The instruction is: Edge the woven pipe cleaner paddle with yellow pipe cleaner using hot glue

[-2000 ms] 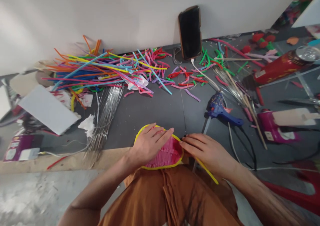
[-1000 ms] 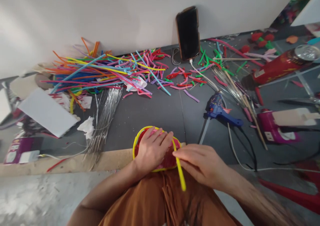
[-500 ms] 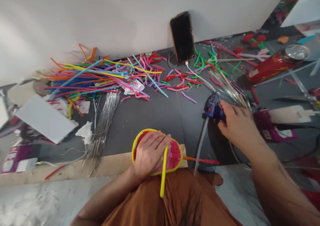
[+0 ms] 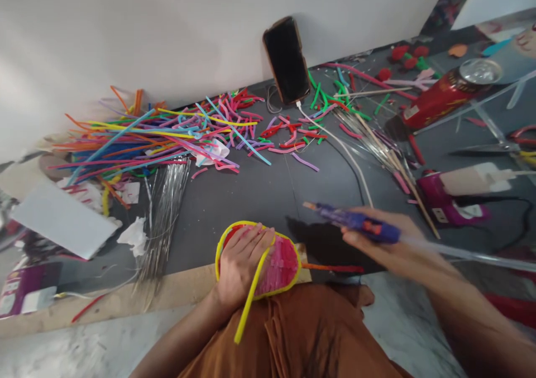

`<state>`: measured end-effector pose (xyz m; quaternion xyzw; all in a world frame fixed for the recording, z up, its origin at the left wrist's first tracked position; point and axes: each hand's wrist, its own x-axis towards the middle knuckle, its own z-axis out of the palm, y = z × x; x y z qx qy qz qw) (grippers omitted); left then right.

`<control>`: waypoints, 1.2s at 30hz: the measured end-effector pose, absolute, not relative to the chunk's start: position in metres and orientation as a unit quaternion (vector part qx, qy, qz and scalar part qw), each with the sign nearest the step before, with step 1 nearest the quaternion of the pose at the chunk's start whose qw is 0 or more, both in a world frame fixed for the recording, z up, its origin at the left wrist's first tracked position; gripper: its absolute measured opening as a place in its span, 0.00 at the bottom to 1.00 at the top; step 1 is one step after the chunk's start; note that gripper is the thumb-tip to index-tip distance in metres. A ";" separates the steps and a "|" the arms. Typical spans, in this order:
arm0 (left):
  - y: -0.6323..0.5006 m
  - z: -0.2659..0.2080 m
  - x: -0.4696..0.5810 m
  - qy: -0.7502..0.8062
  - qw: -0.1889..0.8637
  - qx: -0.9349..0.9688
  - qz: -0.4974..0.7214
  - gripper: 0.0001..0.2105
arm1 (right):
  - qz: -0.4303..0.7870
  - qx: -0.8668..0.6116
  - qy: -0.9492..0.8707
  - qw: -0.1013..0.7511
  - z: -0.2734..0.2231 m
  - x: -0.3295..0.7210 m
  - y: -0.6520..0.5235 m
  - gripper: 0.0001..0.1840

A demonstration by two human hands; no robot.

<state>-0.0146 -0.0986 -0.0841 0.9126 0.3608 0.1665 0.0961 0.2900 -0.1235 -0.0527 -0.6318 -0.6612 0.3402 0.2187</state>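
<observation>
An oval piece point(image 4: 281, 266) with a pink and red face and a yellow pipe cleaner rim rests at the table's front edge. Over its left half lies my left hand point(image 4: 242, 258), fingers together and curved across it; the thumb is hidden. From under these fingers a loose yellow pipe cleaner end point(image 4: 251, 300) hangs toward my lap. An orange and red stem point(image 4: 330, 267) sticks out from the piece's right end. My right hand point(image 4: 379, 244), slightly blurred, grips a blue hot glue gun point(image 4: 360, 221) whose nozzle points left above the table. A clear glue stick point(image 4: 464, 254) trails from its rear.
Pipe cleaners point(image 4: 167, 132) in many colours lie heaped at the back left, beside thin metal wires point(image 4: 165, 216). A phone point(image 4: 287, 60) leans on the wall with a white cable. To the right are a red can point(image 4: 448, 99), scissors point(image 4: 481, 150) and a purple power strip point(image 4: 454, 205).
My right hand has lifted the glue gun from the table and turned its nozzle leftward. The yellow pipe cleaner's loose end has swung left. My left hand stays on the piece.
</observation>
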 end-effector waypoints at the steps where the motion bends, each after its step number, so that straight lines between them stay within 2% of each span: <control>1: -0.099 -0.085 -0.014 0.364 0.093 0.911 0.172 0.16 | 0.397 -0.601 -0.663 0.203 -0.052 0.281 -0.124 0.15; 4: -0.099 -0.087 -0.013 0.372 0.086 0.905 0.189 0.16 | 0.473 -0.525 -0.682 0.189 -0.052 0.258 -0.121 0.15; 12: -0.096 -0.084 -0.009 0.371 0.079 0.903 0.202 0.12 | 0.496 -0.502 -0.686 0.174 -0.062 0.248 -0.117 0.15; 25: -0.099 -0.084 -0.013 0.382 0.127 0.896 0.186 0.17 | 0.479 -0.496 -0.705 0.164 -0.065 0.241 -0.113 0.14; 36: -0.098 -0.084 -0.013 0.377 0.115 0.897 0.201 0.15 | 0.450 -0.492 -0.728 0.158 -0.069 0.242 -0.114 0.15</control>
